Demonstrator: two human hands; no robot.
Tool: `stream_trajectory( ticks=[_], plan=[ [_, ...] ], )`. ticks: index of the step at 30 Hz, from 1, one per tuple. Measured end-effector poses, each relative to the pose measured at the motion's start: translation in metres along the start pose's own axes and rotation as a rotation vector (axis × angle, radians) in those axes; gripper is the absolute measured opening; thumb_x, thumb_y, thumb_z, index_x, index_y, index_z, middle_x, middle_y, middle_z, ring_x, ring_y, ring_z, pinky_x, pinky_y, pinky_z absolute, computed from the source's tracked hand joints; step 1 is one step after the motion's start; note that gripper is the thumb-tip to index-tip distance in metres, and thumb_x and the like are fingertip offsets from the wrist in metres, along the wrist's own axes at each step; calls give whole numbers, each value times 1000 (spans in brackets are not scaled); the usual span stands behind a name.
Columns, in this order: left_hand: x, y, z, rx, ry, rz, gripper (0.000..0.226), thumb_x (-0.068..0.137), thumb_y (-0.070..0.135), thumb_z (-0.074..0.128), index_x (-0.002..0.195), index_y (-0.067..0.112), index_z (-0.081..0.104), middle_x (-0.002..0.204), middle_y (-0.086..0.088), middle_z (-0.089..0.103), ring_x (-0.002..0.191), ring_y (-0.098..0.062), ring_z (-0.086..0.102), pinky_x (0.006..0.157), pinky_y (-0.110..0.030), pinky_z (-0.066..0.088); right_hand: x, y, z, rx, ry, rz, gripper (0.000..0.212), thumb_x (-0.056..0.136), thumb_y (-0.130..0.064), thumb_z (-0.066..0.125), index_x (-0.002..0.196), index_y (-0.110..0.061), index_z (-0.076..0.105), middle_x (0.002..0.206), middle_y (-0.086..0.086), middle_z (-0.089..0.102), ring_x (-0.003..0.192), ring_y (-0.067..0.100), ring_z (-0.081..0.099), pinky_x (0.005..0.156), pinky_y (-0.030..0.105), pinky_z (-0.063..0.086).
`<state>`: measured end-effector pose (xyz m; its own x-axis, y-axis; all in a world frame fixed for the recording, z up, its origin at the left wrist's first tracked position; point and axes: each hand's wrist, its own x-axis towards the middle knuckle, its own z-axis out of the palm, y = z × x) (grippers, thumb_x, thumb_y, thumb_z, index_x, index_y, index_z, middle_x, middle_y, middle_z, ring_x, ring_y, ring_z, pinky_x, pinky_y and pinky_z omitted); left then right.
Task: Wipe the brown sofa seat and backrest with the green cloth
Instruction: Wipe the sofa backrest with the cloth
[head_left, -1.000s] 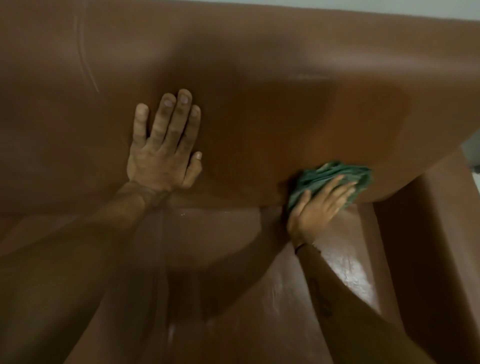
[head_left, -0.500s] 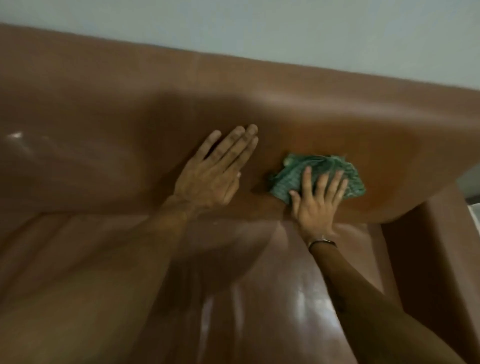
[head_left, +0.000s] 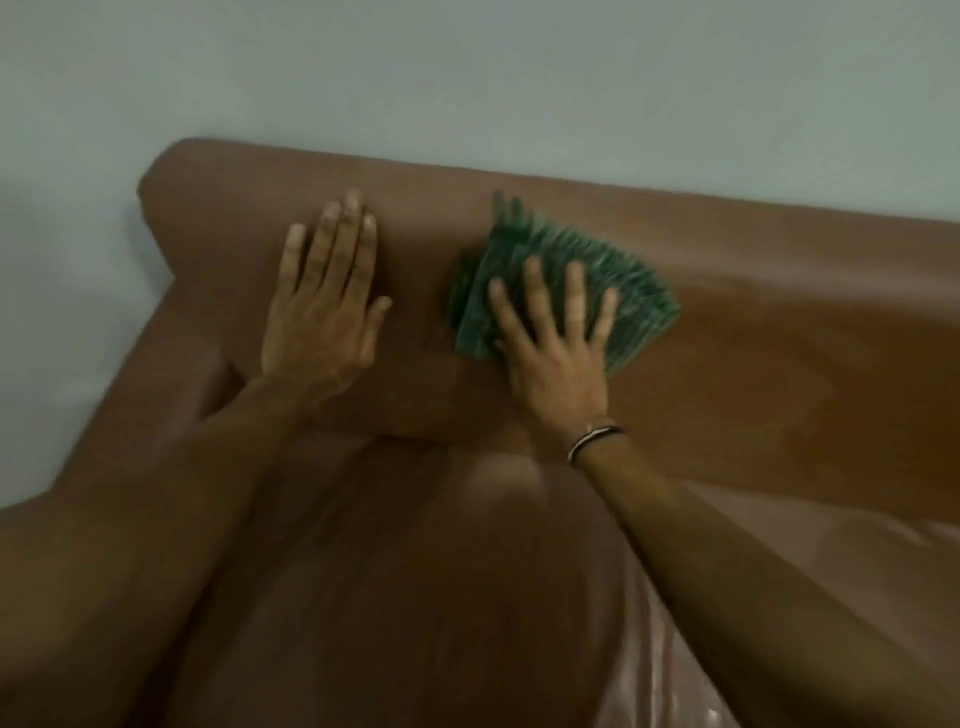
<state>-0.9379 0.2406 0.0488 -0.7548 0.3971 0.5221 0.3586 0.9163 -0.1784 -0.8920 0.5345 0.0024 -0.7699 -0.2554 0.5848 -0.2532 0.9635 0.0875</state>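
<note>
The brown sofa backrest (head_left: 779, 332) runs across the middle of the view, with the glossy seat (head_left: 779, 561) below it. The green cloth (head_left: 613, 270) lies pressed flat against the upper backrest, blurred by motion. My right hand (head_left: 556, 343) is spread over the cloth's lower part and pins it to the leather. My left hand (head_left: 324, 306) rests flat on the bare backrest to the left of the cloth, fingers apart, holding nothing.
A pale wall (head_left: 519, 78) stands right behind the sofa's top edge. The backrest's left end (head_left: 161, 208) is rounded, and the left armrest (head_left: 119, 426) slopes down below it.
Both hands have climbed from the backrest's lower part to near its top edge, the cloth moving up with my right hand. The view has tilted up and shifted left, showing the wall.
</note>
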Motion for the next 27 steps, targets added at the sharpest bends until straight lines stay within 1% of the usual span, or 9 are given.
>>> stream_trajectory(
  ticks=[3, 6, 8, 12, 17, 19, 21, 23, 27],
  plan=[
    [-2, -53, -4, -19, 28, 11, 73, 120, 40, 34, 178, 2, 11, 185, -22, 14, 173, -40, 16, 143, -54, 7, -41, -17, 22, -12, -169, -244, 98, 106, -17, 63, 177, -31, -2, 185, -1, -19, 170, 32, -25, 138, 64, -9],
    [-12, -86, 1, -51, 31, 13, 72, 120, 40, 35, 178, 2, 12, 185, -23, 16, 173, -40, 18, 142, -56, 15, -66, 28, 1, 2, -383, -376, 116, 98, -2, 73, 177, -30, -7, 184, 1, 22, 173, 21, -18, 106, 51, 59],
    [-22, -100, 8, -73, 34, 22, 74, 120, 41, 35, 178, 4, 10, 186, -21, 13, 174, -37, 15, 142, -55, 13, -50, 54, -20, -67, -360, -411, 102, 104, -22, 69, 178, -31, 0, 171, 4, 46, 171, 26, 9, 112, 49, 49],
    [-43, -121, 27, -71, 58, 17, 77, 120, 39, 37, 179, 7, -1, 186, -14, -4, 174, -29, -3, 143, -51, 7, 55, -9, -10, -232, 12, -236, 72, 114, -51, 52, 177, -31, 24, 187, 6, 12, 174, 36, 2, 139, 63, -2],
    [-59, -118, 47, -67, 65, -28, 79, 119, 38, 39, 178, 5, -2, 185, -14, -12, 174, -32, -10, 143, -53, 4, 42, -120, 29, -71, -173, -490, 73, 110, -14, 49, 176, -31, 25, 183, -1, 7, 172, 32, 3, 137, 59, 19],
    [-58, -110, 51, -67, 91, -70, 81, 119, 40, 40, 177, 6, -5, 184, -12, -18, 173, -31, -15, 143, -53, 2, -5, -96, 28, -67, -430, -626, 80, 105, 1, 37, 177, -29, 21, 182, -2, 8, 159, 33, 48, 79, 41, 55],
    [-56, -101, 53, -90, 88, -117, 82, 119, 42, 40, 177, 8, -8, 183, -10, -24, 172, -29, -20, 143, -52, -1, -31, -43, 12, -50, -581, -578, 86, 103, 0, 33, 178, -33, 6, 185, -5, 12, 140, 32, 67, 53, 35, 50],
    [-62, -90, 58, -119, 80, -149, 83, 119, 42, 41, 177, 9, -10, 183, -9, -26, 172, -28, -23, 143, -52, -2, -34, 20, -14, -97, -503, -517, 93, 103, -7, 48, 178, -32, -2, 185, -1, 18, 158, 32, 41, 96, 48, 60],
    [-78, -69, 62, -149, 27, -185, 91, 115, 40, 47, 176, 11, -14, 182, -9, -27, 171, -30, -22, 142, -53, 1, 20, 15, -27, -264, -164, -411, 71, 115, -44, 54, 177, -31, 23, 188, 2, 1, 173, 33, 3, 138, 58, 1]
  ],
)
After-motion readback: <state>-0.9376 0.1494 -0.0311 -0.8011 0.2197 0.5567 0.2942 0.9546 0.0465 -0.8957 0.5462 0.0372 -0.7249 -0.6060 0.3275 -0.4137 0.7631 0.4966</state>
